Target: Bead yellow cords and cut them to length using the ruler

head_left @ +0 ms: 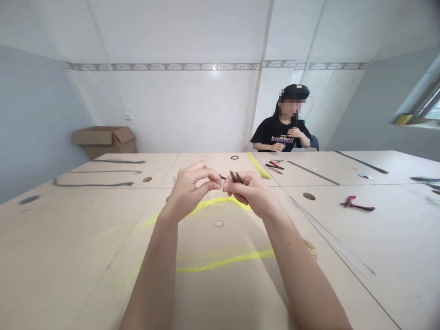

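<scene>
My left hand [192, 190] is raised over the table, with its thumb and index finger pinched together. Whatever they hold is too small to make out. Close beside it, my right hand [252, 192] is closed around a dark tool with two pointed prongs [236, 177], which looks like pliers; the rest of it is hidden in the fingers. The fingertips of both hands nearly meet. Beneath them a bundle of bright yellow strands [213, 201] runs across the tabletop. A second yellow bundle [223, 263] lies nearer to me, its gold-coloured ends [310, 247] beside my right forearm.
Red-handled pliers [357, 205] lie to the right, and more pliers [275, 166] lie before a seated person [283, 123] across the table. Dark strand bundles [96, 183] lie at left. A small white label [218, 223] is between my arms. A cardboard box [106, 140] stands behind.
</scene>
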Action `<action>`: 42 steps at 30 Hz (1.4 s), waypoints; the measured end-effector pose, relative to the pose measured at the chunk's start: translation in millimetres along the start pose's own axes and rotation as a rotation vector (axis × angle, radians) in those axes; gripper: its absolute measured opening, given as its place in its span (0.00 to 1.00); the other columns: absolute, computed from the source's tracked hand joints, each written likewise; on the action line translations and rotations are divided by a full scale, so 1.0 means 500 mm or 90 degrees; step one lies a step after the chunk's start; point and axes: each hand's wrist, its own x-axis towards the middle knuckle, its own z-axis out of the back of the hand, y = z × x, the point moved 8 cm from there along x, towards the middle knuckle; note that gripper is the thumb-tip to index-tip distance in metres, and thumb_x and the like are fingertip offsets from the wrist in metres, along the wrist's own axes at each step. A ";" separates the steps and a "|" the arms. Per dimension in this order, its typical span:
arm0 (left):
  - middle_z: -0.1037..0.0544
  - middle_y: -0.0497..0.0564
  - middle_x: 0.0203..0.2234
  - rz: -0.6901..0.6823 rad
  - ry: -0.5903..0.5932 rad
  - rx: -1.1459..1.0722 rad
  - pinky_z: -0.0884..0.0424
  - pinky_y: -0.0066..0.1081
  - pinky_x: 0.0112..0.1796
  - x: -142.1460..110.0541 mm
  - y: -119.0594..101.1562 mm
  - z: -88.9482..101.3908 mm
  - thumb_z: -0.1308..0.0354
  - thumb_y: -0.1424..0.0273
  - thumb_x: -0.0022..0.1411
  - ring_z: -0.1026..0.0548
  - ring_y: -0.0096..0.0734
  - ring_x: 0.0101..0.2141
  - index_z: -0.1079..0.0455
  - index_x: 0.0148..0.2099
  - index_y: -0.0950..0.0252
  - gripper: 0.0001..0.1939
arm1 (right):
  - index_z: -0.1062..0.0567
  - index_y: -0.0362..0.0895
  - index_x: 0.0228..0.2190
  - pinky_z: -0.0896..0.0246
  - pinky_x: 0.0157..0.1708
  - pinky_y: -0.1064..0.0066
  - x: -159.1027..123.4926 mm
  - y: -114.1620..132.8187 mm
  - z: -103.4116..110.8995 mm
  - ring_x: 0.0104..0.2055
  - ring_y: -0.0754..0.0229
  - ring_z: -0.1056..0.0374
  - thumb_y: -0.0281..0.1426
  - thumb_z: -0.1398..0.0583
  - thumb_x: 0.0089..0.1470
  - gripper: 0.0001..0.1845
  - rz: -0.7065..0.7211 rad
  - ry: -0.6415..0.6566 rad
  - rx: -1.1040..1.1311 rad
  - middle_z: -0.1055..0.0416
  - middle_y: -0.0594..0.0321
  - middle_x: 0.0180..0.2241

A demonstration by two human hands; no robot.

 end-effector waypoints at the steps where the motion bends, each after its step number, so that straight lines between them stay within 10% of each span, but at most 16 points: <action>1: 0.24 0.45 0.30 0.002 -0.004 0.005 0.34 0.30 0.40 0.000 0.000 0.002 0.39 0.77 0.62 0.27 0.27 0.34 0.24 0.30 0.62 0.09 | 0.23 0.42 0.26 0.62 0.19 0.73 0.000 -0.001 0.005 0.17 0.74 0.52 0.33 0.35 0.51 0.07 -0.005 -0.017 -0.010 0.33 0.69 0.21; 6: 0.24 0.44 0.31 0.027 -0.004 0.018 0.35 0.30 0.42 0.001 0.006 0.003 0.38 0.76 0.62 0.27 0.27 0.36 0.24 0.31 0.62 0.08 | 0.23 0.42 0.27 0.59 0.21 0.72 -0.025 0.048 0.045 0.20 0.72 0.52 0.35 0.33 0.52 0.09 0.118 -0.173 -0.118 0.33 0.68 0.23; 14: 0.26 0.45 0.34 0.046 0.028 0.043 0.35 0.29 0.42 0.002 0.010 -0.020 0.41 0.73 0.66 0.28 0.26 0.38 0.26 0.33 0.61 0.07 | 0.21 0.44 0.30 0.51 0.25 0.72 -0.060 0.099 0.004 0.25 0.69 0.47 0.22 0.35 0.51 0.05 0.323 -0.179 -0.381 0.29 0.66 0.30; 36: 0.24 0.50 0.35 0.096 0.043 -0.048 0.33 0.35 0.46 0.006 0.043 -0.039 0.40 0.65 0.66 0.27 0.34 0.41 0.28 0.34 0.63 0.08 | 0.25 0.51 0.25 0.48 0.24 0.67 -0.035 0.078 0.013 0.24 0.66 0.40 0.23 0.32 0.50 0.11 0.291 -0.139 -0.373 0.30 0.68 0.24; 42: 0.20 0.55 0.47 0.194 0.314 -0.298 0.32 0.38 0.54 -0.020 0.056 -0.114 0.51 0.62 0.73 0.26 0.37 0.54 0.35 0.60 0.57 0.16 | 0.24 0.51 0.26 0.52 0.25 0.66 -0.038 0.069 0.068 0.23 0.63 0.47 0.31 0.33 0.53 0.06 0.255 -0.273 -0.243 0.39 0.66 0.19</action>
